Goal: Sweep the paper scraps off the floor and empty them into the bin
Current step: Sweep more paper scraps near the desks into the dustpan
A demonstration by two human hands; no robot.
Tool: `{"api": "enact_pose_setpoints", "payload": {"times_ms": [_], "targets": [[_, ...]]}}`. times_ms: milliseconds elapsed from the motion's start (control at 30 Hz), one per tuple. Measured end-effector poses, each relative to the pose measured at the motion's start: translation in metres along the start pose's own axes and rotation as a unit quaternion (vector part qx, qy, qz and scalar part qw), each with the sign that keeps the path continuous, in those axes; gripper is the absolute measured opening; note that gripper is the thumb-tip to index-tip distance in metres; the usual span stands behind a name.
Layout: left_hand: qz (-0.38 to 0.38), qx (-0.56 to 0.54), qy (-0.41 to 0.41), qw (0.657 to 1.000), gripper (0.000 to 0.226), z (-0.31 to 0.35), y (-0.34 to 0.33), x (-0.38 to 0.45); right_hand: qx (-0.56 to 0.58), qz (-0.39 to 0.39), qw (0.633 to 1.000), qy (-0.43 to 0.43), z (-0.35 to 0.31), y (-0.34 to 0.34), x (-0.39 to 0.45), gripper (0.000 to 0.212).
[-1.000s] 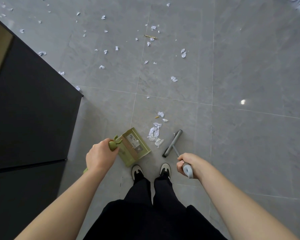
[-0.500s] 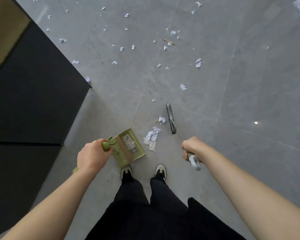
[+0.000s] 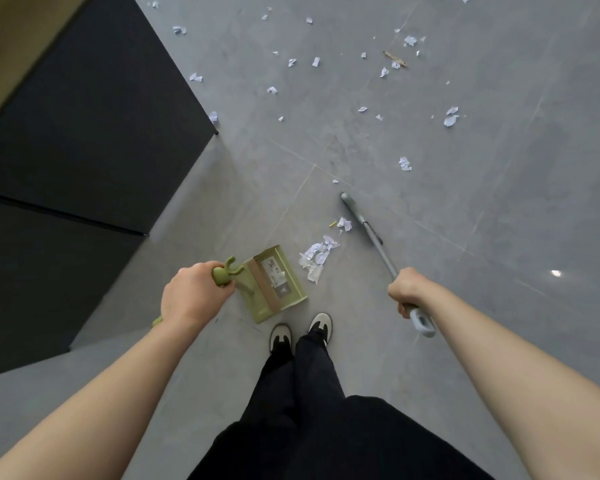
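our left hand (image 3: 191,294) grips the olive plastic dustpan (image 3: 279,284); our right hand (image 3: 407,289) clasps the slim grey broom (image 3: 368,226) (crumpled white scraps (image 3: 317,256) at twelve o'clock of our shoes).

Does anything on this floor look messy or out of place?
Yes. Torn white paper scraps lie scattered over the grey tiled floor, with a small swept pile between the green plastic dustpan and the grey long-handled broom. A thin brown stick-like sliver lies among the farther scraps.
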State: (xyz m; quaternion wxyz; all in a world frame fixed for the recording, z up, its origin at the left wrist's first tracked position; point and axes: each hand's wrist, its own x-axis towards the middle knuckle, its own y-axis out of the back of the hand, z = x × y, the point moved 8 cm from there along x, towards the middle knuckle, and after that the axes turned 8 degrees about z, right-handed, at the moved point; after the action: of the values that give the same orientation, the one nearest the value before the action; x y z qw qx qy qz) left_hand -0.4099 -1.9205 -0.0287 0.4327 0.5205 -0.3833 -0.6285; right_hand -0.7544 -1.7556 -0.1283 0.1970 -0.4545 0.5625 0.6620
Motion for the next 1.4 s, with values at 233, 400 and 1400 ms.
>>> {"api": "enact_pose_setpoints", "payload": {"times_ms": [233,400,1400], "targets": [[-0.008,0.002,-0.002,1.0,0.013,-0.005,-0.013,-0.009,-0.061,-0.05,0.997,0.021,0.002,-0.035,-0.032,0.03],[-0.009,-0.003,-0.01,1.0,0.011,-0.012,-0.014,-0.011,-0.015,-0.107,0.994,0.009,-0.003,-0.073,-0.065,0.035],[0.015,-0.058,0.033,0.998,0.012,-0.093,-0.015,-0.027,0.024,-0.091,0.995,-0.029,-0.016,-0.121,-0.103,0.031]]}}
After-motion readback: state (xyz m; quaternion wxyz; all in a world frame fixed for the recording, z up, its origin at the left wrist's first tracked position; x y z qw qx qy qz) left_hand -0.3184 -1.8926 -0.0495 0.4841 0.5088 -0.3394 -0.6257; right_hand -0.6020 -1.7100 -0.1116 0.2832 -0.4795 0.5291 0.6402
